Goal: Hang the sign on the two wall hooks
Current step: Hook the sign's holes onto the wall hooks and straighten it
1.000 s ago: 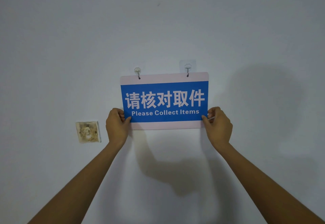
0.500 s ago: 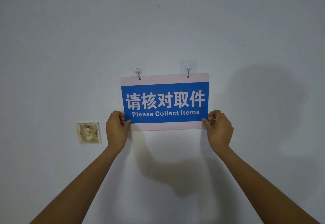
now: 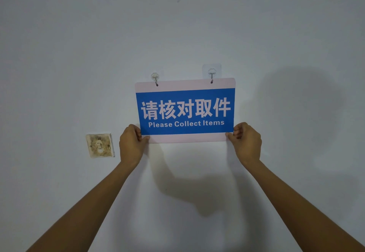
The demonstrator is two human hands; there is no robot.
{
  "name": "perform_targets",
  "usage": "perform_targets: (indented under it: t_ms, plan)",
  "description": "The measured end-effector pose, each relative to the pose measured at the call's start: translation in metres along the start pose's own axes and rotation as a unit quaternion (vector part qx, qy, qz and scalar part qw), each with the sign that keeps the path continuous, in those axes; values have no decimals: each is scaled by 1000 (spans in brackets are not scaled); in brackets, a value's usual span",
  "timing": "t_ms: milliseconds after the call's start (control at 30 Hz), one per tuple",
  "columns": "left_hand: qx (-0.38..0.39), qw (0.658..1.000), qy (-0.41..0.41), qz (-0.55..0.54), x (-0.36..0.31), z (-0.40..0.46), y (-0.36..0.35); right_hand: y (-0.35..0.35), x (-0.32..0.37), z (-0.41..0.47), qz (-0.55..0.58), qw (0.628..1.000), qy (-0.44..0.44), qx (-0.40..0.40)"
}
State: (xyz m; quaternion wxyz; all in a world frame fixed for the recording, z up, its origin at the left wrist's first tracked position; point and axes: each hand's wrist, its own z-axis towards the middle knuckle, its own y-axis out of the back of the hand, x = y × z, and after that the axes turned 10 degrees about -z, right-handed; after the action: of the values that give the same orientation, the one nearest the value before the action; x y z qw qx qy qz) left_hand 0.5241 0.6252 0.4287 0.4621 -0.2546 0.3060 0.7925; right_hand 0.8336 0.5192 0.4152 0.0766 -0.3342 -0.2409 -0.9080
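A blue and pale pink sign (image 3: 185, 111) reading "Please Collect Items" is against the white wall. Its two top holes sit at the tips of the left hook (image 3: 155, 78) and the right hook (image 3: 212, 74), both clear adhesive hooks with metal wires. My left hand (image 3: 131, 144) pinches the sign's lower left corner. My right hand (image 3: 245, 142) pinches its lower right corner. Both arms reach up from below.
A stained, yellowed wall plate (image 3: 100, 145) is fixed to the wall left of my left hand. The white wall (image 3: 79, 54) fills the view, with shadows of the arms and sign below and to the right.
The sign and both hands have barely shifted; the grips on the lower corners are the same.
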Motion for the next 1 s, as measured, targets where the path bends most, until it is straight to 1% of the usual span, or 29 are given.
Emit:
perform_targets:
  t_ms: [100,233,333,433,533,700,800,1000]
  plan:
    - [5,1000,-9,20,-9,3,7,10,5,8,-6,1000,27,1]
    - [-24,997,-60,36,-40,26,23,31,29,36,-33,996,71,-33]
    - [-37,993,-99,44,-71,55,29,44,54,61,-51,992,107,-36]
    - [-16,990,-124,59,-91,75,26,49,69,80,-91,985,147,-29]
    - [-1,991,-120,60,-97,81,20,44,71,87,-105,980,166,-26]
    - [-9,994,-110,23,-90,75,20,35,67,79,-86,983,155,-48]
    - [-13,996,-89,14,-69,57,21,29,53,56,-60,989,124,-60]
    - [1,997,-59,44,-14,8,10,1,11,0,1,998,60,-29]
